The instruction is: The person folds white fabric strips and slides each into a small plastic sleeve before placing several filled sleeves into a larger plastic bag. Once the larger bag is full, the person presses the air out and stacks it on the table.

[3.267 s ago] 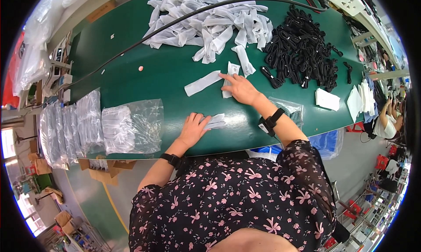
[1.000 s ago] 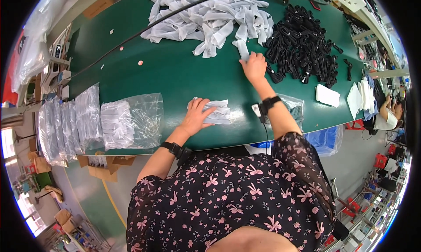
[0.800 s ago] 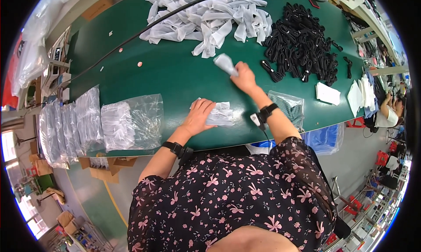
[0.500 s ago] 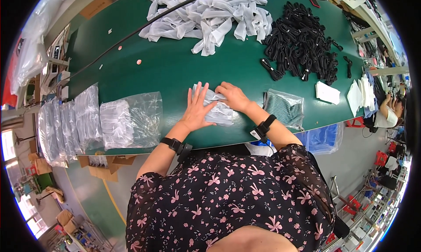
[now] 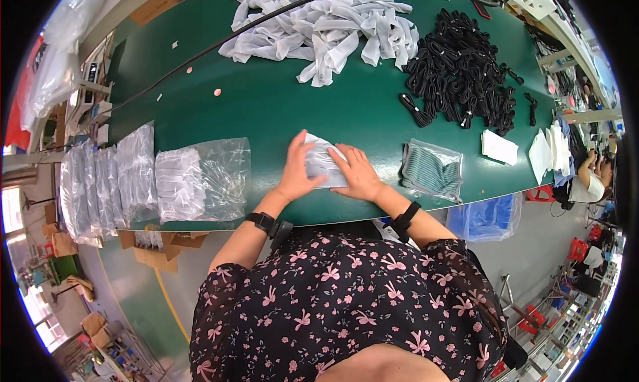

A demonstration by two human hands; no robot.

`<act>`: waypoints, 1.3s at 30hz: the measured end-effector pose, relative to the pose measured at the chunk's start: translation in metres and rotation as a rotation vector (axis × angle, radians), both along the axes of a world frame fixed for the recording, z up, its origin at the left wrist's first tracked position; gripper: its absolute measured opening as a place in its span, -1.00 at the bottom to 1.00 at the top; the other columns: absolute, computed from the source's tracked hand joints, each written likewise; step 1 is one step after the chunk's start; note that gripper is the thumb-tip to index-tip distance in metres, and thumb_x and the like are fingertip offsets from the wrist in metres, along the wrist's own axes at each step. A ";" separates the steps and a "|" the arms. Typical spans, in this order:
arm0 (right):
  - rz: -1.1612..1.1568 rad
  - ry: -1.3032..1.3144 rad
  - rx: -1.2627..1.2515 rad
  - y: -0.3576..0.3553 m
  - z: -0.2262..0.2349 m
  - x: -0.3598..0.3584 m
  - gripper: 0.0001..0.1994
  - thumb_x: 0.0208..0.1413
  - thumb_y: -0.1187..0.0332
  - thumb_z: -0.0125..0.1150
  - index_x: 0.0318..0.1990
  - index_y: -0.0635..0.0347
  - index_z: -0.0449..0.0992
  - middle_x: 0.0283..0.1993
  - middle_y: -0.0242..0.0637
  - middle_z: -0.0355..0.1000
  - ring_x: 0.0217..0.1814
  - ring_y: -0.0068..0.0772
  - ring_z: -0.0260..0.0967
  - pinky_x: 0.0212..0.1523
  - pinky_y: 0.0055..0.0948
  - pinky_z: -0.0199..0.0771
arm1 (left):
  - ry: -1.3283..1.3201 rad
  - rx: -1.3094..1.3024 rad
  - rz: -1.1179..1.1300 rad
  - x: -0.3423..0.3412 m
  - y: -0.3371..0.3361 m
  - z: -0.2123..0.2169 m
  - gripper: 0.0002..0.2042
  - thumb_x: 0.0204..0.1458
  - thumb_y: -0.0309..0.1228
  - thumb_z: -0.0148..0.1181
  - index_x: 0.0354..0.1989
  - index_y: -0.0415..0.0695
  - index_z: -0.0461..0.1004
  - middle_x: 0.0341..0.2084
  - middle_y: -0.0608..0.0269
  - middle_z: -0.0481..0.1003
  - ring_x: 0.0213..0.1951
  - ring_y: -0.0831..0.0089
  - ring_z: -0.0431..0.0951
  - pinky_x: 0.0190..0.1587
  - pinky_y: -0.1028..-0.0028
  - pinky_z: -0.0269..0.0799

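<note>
Right hand (image 5: 356, 172) has come back from the far piles since about a second ago and now lies flat on the small clear bag with a white folded piece (image 5: 324, 167), beside the left hand (image 5: 297, 169). Bag sits near the front edge of the green surface (image 5: 266, 109), right in front of the person.

Grip state: both hands open, fingers spread and pressing down on the bag — nothing pinched.

Risks as I read them:
- Bag film is slick; pressing flat with two palms could slide it toward the near edge, which is close. It could drop off into the lap.
- White piece inside looks loosely folded — uneven pressure could bunch it or push it back out of the mouth. Cannot tell which side the opening is on.
- Trapped air may puff the bag and spring it open once the palms lift.

Outward:
- Filled bag with a grey striped piece (image 5: 431, 171) lies just right of the right hand, apart from it; a sweep of the wrist could knock it.
- Stack of clear bags (image 5: 200, 182) lies left, well clear.
- Pile of white strips (image 5: 326, 26) and pile of black cords (image 5: 459, 69) sit at the far side — long reach over the bag each time, sleeve could drag it.
</note>
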State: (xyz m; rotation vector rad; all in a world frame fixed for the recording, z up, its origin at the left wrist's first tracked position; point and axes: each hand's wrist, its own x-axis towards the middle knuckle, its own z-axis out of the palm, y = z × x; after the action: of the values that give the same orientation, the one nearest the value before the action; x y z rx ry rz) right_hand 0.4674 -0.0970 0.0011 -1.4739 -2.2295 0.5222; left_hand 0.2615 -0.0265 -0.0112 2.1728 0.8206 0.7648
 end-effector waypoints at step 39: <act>-0.005 0.028 0.078 0.004 -0.001 0.001 -0.03 -0.34 0.14 0.51 0.33 0.12 0.15 0.20 -0.03 0.20 0.21 0.03 0.16 0.22 -0.06 0.15 | -0.064 -0.804 0.448 -0.034 0.059 -0.011 -0.74 0.07 -0.39 0.24 -0.10 -0.17 0.38 -0.42 0.30 0.44 -0.42 0.59 0.43 -0.39 0.61 0.36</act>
State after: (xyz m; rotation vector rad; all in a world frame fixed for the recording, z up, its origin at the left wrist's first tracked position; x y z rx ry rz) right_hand 0.4688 -0.0935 0.0001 -1.4238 -2.1990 0.4464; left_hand 0.2276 0.0327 -0.0224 1.2601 1.3264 0.5632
